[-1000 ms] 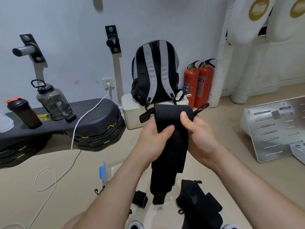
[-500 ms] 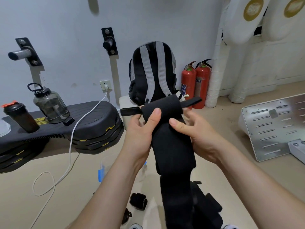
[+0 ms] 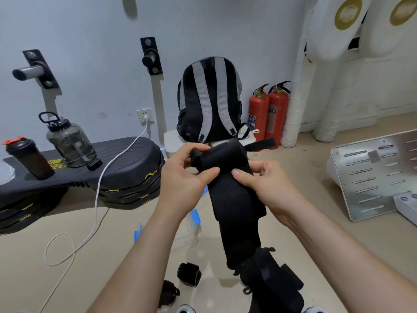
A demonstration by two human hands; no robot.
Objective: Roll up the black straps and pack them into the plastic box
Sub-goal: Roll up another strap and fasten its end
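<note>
Black fabric fills the middle of the view: a wide black strap [image 3: 234, 199] held up by both hands, its top end rolled into a short, thick coil. The left hand [image 3: 182, 177] has its grip closed round the coil, thumb across the front. The right hand [image 3: 266, 184] pinches the strap's right edge just below. The loose tail hangs down to a pile of black straps [image 3: 275, 288] on the floor [image 3: 112, 245]. The clear plastic box [image 3: 187, 236] with blue clips sits on the floor behind the left forearm, and a rolled strap [image 3: 189, 274] lies nearer.
</note>
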